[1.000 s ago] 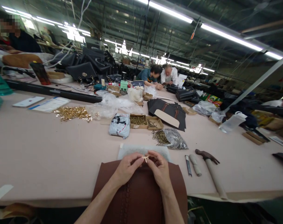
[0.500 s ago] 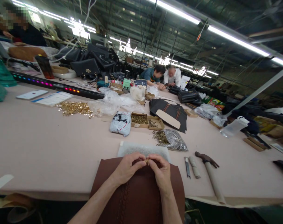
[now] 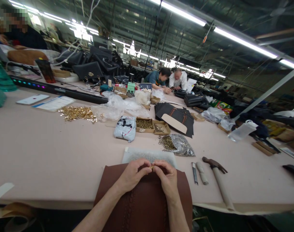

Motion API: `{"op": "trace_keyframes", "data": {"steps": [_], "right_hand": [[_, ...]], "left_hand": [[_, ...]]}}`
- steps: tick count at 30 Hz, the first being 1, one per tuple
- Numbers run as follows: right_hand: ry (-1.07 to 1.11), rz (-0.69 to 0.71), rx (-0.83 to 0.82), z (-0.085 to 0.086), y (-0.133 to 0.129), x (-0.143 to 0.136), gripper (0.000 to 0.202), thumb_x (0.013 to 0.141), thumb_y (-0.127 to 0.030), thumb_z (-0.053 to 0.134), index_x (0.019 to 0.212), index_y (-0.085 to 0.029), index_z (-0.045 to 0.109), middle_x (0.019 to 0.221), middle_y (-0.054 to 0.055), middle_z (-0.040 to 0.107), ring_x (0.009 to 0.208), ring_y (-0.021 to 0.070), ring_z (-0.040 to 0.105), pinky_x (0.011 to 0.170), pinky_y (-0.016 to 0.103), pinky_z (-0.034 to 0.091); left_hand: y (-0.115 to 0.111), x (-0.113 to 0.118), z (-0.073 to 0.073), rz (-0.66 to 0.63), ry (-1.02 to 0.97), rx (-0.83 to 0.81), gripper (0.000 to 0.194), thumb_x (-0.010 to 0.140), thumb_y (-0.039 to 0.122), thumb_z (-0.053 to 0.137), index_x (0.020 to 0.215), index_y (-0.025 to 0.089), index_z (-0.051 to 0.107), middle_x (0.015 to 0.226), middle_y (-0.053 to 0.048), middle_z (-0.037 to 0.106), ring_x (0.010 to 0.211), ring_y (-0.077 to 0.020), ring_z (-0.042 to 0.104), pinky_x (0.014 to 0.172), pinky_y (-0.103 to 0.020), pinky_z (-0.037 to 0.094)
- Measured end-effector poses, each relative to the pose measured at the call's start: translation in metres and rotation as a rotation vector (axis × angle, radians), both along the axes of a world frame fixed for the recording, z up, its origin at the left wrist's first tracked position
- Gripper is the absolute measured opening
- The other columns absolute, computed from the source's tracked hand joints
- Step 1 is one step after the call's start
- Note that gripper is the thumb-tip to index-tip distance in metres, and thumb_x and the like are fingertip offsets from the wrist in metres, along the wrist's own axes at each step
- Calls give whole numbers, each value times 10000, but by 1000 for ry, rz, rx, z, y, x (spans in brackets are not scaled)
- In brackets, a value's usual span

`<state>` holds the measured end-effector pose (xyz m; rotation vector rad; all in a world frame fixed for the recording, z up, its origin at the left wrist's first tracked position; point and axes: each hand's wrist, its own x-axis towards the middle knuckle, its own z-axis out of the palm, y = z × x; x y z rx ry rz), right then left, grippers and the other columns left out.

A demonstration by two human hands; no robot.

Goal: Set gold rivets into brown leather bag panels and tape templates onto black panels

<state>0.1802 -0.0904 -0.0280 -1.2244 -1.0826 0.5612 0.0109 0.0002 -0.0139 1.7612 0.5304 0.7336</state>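
A small gold metal piece is pinched between the fingertips of my left hand and my right hand, which nearly meet. Both hands are above the top edge of a brown leather panel with stitched lines, which hangs over the table's front edge. Behind the hands lies a pale, translucent slab, partly covered by the panel. The exact shape of the gold piece is too small to tell.
Right of the panel lie a metal tool, a wrapped roll and a hammer. Beyond are a bag of rings, boxes of small fittings, black leather pieces and a gold pile. People are farther back.
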Motion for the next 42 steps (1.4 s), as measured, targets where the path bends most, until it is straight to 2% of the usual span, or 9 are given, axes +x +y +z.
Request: {"op": "trace_keyframes", "data": {"steps": [5, 8, 11, 15, 22, 27, 31, 36, 42], "right_hand": [[17, -34, -7, -1, 2, 1, 102, 847, -338, 815, 924, -270, 818, 985, 60, 798, 962, 261, 728, 865, 388, 597], [34, -128, -22, -6, -1, 4, 150, 845, -359, 816, 948, -251, 813, 1016, 69, 797, 978, 263, 726, 916, 404, 584], [63, -208, -86, -9, -10, 4, 216, 846, -385, 814, 990, -225, 793, 979, 70, 792, 914, 250, 731, 880, 389, 590], [78, -175, -143, -11, -27, -1, 235, 857, -393, 797, 998, -207, 769, 976, 71, 783, 899, 237, 738, 850, 356, 603], [18, -131, -148, -13, -31, -2, 197, 871, -366, 785, 983, -212, 735, 951, 46, 753, 884, 204, 722, 833, 304, 600], [-39, -28, -222, -8, -31, -4, 205, 899, -382, 760, 1001, -208, 724, 948, 50, 759, 879, 211, 730, 819, 299, 595], [-118, 0, -233, -4, -33, -6, 191, 931, -382, 721, 1006, -207, 726, 970, 57, 758, 892, 216, 728, 819, 302, 587], [-205, 11, -230, -4, -33, -6, 149, 944, -356, 702, 984, -220, 747, 972, 51, 764, 891, 212, 730, 825, 304, 579], [-200, -37, -241, -7, -35, -10, 163, 944, -368, 698, 1011, -228, 748, 988, 47, 773, 896, 213, 742, 835, 309, 588]], "left_hand": [[-2, 1, 1, 11, -6, -29, 210, 950, 376, 643, 1059, 203, 694, 976, -24, 725, 918, -190, 649, 860, -304, 496], [-4, 2, -1, 49, 29, -28, 405, 832, 317, 786, 1198, 216, 649, 1073, -33, 721, 968, -201, 654, 891, -318, 511], [-5, 3, -4, 77, 123, 135, 539, 721, 250, 877, 1208, 234, 646, 1183, -45, 691, 1096, -234, 623, 991, -358, 494], [-1, 3, -5, 11, 270, 360, 586, 727, 254, 892, 1251, 243, 630, 1300, -57, 646, 1243, -268, 551, 1085, -408, 459], [12, 0, 19, 83, 749, 532, 697, 606, 594, 940, 1118, 201, 675, 1180, -114, 651, 1152, -365, 588, 969, -478, 518], [17, 8, 34, 62, 948, 488, 820, 559, 643, 940, 1168, 179, 644, 1153, -146, 689, 1092, -381, 654, 873, -444, 543], [15, 10, 31, 16, 950, 559, 693, 609, 657, 912, 1048, 171, 685, 1077, -145, 720, 1065, -378, 671, 871, -424, 529], [11, -1, 21, 20, 801, 679, 535, 702, 628, 875, 947, 200, 670, 1026, -82, 698, 1023, -325, 654, 827, -382, 501], [6, -11, 10, 76, 691, 662, 490, 755, 616, 847, 918, 225, 601, 1042, -26, 650, 941, -248, 643, 733, -324, 448]]}}
